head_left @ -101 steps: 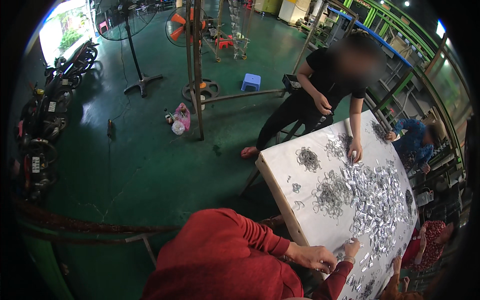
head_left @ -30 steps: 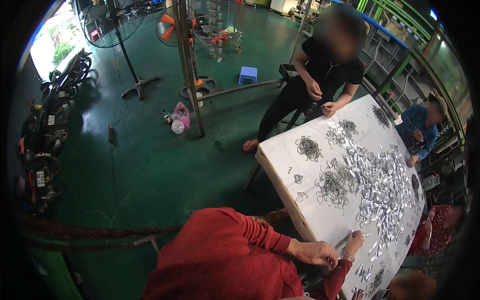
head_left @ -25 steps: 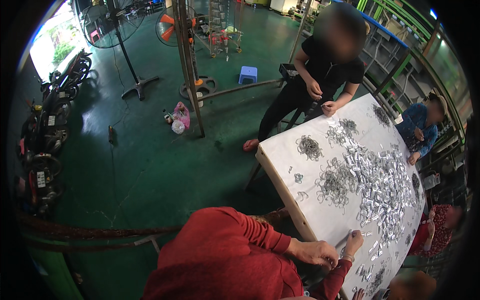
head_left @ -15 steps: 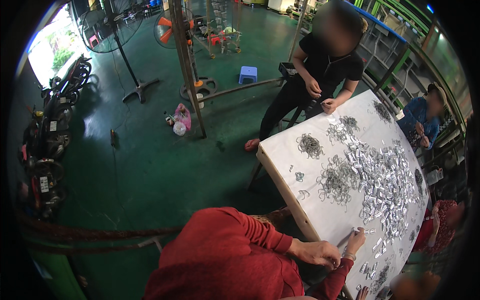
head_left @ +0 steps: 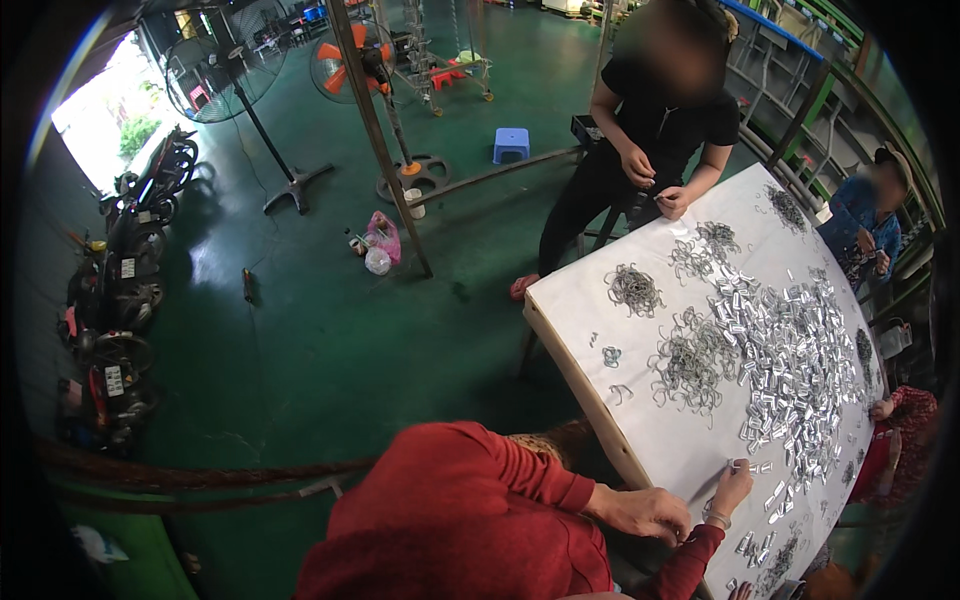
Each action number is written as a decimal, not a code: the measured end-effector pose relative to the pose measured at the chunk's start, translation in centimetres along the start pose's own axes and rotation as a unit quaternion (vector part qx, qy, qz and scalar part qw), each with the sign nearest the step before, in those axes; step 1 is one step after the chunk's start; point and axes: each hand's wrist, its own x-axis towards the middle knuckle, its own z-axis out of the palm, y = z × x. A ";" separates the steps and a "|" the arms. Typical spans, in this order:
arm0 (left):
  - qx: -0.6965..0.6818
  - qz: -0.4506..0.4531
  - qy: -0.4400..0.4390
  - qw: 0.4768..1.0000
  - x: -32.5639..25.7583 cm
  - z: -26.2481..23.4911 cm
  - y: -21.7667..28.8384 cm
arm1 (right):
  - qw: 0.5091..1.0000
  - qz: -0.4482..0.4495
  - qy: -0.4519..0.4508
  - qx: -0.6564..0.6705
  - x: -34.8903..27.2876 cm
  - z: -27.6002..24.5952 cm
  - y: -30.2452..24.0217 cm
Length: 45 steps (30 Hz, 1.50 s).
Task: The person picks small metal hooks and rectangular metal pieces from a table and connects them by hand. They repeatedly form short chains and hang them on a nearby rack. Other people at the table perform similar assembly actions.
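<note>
My right hand (head_left: 732,490) reaches over the white tabletop, its fingers pinched at a small silver metal piece (head_left: 757,467) lying at the near edge of the big pile. Beyond it spreads the pile of shiny silver pieces (head_left: 790,370). Closer to my body, near the table's edge, my left hand (head_left: 652,515) is closed with its fingers curled down; what it holds, if anything, is hidden. Heaps of thin grey bent wire hooks (head_left: 692,362) lie left of the silver pile, with another round heap (head_left: 635,290) farther back.
Across the white table (head_left: 570,290), a person in black (head_left: 665,110) handles small pieces. Other people sit along the right side, one in a blue top (head_left: 858,225). Two stand fans, a blue stool (head_left: 511,145) and a pink bag (head_left: 383,238) stand on the green floor. Motorbikes (head_left: 120,300) line the left.
The whole view has shifted slightly, so things appear farther right. My hands keep nearly the same places over the table. At the right, a hand of the person in red now rests by the table edge.
</note>
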 end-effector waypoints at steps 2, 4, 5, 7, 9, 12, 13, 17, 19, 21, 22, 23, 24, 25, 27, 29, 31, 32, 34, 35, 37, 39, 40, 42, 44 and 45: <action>0.000 -0.009 -0.001 1.000 0.1 -0.1 -0.2 | 1.000 0.015 -0.008 -0.003 0.3 -0.4 -0.7; 0.002 -0.015 -0.004 1.000 0.2 -0.3 -0.4 | 0.999 0.027 -0.017 0.005 0.7 -0.8 -1.1; 0.002 -0.016 -0.007 1.000 0.3 -0.3 -0.5 | 0.999 0.032 -0.023 0.013 0.9 -1.1 -1.1; 0.004 -0.019 -0.013 1.000 0.4 -0.3 -0.8 | 0.998 0.036 -0.030 0.029 0.9 -1.0 -0.7; 0.006 -0.022 -0.017 1.000 0.6 0.0 -1.1 | 0.998 0.032 -0.034 0.044 1.0 -0.7 0.2; 0.013 -0.010 -0.023 1.000 1.0 0.5 -1.1 | 0.998 0.024 -0.015 0.060 0.7 0.0 0.8; 0.015 -0.010 -0.025 1.000 1.0 0.6 -1.1 | 0.998 0.026 -0.015 0.061 0.5 0.3 0.9; 0.010 -0.003 -0.035 0.999 1.3 1.0 -1.1 | 0.999 0.032 0.000 0.040 0.2 0.8 0.4; 0.002 -0.003 -0.036 0.999 1.4 1.0 -0.8 | 0.999 0.027 0.004 0.024 0.1 1.1 0.2; -0.007 -0.006 -0.042 0.999 1.5 1.0 -0.5 | 1.000 0.021 0.004 0.009 0.0 1.1 0.0; -0.005 -0.007 -0.046 0.999 1.4 1.1 -0.5 | 1.000 0.016 0.006 0.000 -0.1 1.0 0.0; 0.000 -0.008 -0.050 0.999 1.3 1.2 -0.5 | 1.000 0.010 0.010 -0.007 -0.2 1.0 -0.2; 0.005 -0.010 -0.054 0.999 1.2 1.3 -0.4 | 1.000 0.005 0.013 -0.014 -0.3 1.1 -0.3; 0.009 -0.002 -0.053 0.999 1.2 1.3 -0.3 | 1.000 0.006 0.013 -0.013 -0.3 1.1 -0.5; 0.012 0.013 -0.052 0.998 1.1 1.6 0.0 | 1.000 0.011 0.009 -0.015 -0.6 0.8 -0.7; 0.015 0.040 -0.045 0.998 1.0 1.7 0.0 | 1.000 0.015 -0.002 -0.022 -0.9 0.3 -1.6; 0.014 0.046 -0.044 0.998 0.9 1.7 0.3 | 1.000 0.010 -0.006 -0.025 -1.0 -0.1 -2.0; 0.013 0.038 -0.050 0.998 0.8 1.7 0.4 | 1.000 0.004 -0.004 -0.022 -1.2 0.0 -2.0; 0.012 0.029 -0.055 0.998 0.7 1.7 0.7 | 1.000 -0.005 -0.005 -0.021 -1.5 0.1 -1.7; 0.011 0.027 -0.056 0.998 0.6 1.6 0.9 | 1.000 -0.008 -0.008 -0.022 -1.5 0.3 -1.5; 0.011 0.028 -0.056 0.998 0.5 1.6 1.1 | 0.999 -0.013 -0.013 -0.027 -1.5 0.5 -1.2; 0.014 0.034 -0.055 0.998 0.4 1.6 1.2 | 0.999 -0.017 -0.013 -0.035 -1.4 0.7 -0.9; 0.017 0.035 -0.055 0.998 0.4 1.6 1.2 | 0.999 -0.020 -0.014 -0.038 -1.4 0.9 -0.7; 0.025 0.036 -0.054 0.998 0.4 1.4 1.3 | 0.999 -0.025 -0.015 -0.045 -1.4 1.0 -0.6; 0.026 0.035 -0.053 0.998 0.5 1.3 1.4 | 0.998 -0.020 -0.020 -0.048 -1.4 1.0 -0.7; 0.027 0.034 -0.052 0.998 0.5 1.2 1.5 | 0.998 -0.018 -0.022 -0.049 -1.4 1.0 -0.8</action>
